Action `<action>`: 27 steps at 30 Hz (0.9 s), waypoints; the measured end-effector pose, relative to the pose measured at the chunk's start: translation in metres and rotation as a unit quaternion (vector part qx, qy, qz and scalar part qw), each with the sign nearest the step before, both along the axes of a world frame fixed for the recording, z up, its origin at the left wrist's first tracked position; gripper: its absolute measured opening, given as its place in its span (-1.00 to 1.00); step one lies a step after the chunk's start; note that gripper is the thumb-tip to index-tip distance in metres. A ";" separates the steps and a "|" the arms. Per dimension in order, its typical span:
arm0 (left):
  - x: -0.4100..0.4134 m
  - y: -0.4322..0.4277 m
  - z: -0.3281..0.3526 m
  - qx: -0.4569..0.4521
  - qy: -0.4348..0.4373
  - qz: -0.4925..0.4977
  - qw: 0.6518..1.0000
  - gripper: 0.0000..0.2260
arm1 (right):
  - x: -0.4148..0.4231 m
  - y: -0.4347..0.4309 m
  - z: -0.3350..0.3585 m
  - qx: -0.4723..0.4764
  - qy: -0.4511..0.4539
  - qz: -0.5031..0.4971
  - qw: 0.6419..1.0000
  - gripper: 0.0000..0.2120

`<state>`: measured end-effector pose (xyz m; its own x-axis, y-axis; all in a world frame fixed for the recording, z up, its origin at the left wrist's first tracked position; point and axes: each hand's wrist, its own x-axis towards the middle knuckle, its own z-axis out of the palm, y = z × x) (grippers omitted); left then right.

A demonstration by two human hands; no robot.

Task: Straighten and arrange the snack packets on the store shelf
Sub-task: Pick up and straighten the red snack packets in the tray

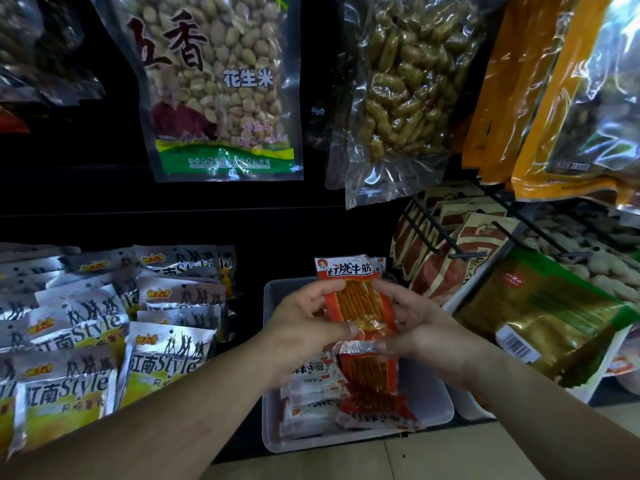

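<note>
Left hand (311, 327) and right hand (426, 336) both closed on one red snack packet (360, 299), held upright between them just above a grey tray (429, 407); left thumb over the packet's lower front, right fingers wrapped along its right edge. Packet has a clear window showing orange strips, white-and-red label at top. Below the hands, more red packets (367, 386) lie flat in the tray, stacked unevenly, some turned sideways, one silver end touching the right thumb. Tray sits at the front edge of the shelf, roughly middle. Left of the tray, apart from it, rows of silver and yellow packets (104, 337) overlapping, leaning back, filling the shelf's left part. Right of the tray, a green and gold bag (540, 306) with a barcode sticker, tilted. Behind that, brown and red pouches (446, 251) on black wire hooks. Above, hanging: bag of peanuts (221, 84) at centre-left, clear bag of yellowish snacks (405, 91) beside it, orange bags (540, 98) at the right edge
</note>
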<state>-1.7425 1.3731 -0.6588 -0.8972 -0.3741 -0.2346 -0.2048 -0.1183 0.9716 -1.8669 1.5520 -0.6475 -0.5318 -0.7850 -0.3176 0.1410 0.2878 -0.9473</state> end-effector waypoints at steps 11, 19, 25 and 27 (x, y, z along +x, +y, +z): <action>0.005 0.014 0.002 -0.207 -0.004 -0.065 0.976 -0.67 | 0.009 -0.019 -0.002 -0.056 0.085 -0.107 0.989 -0.54; 0.004 0.012 0.010 -0.091 -0.013 -0.085 0.992 -0.69 | 0.003 -0.016 -0.007 -0.070 0.074 -0.129 0.986 -0.44; 0.003 0.011 0.006 -0.131 -0.023 -0.084 0.987 -0.59 | 0.002 -0.015 -0.015 -0.062 0.103 -0.112 0.986 -0.35; 0.002 0.007 0.001 -0.143 -0.043 -0.027 0.988 -0.63 | 0.001 -0.015 -0.017 -0.061 0.095 -0.128 0.985 -0.44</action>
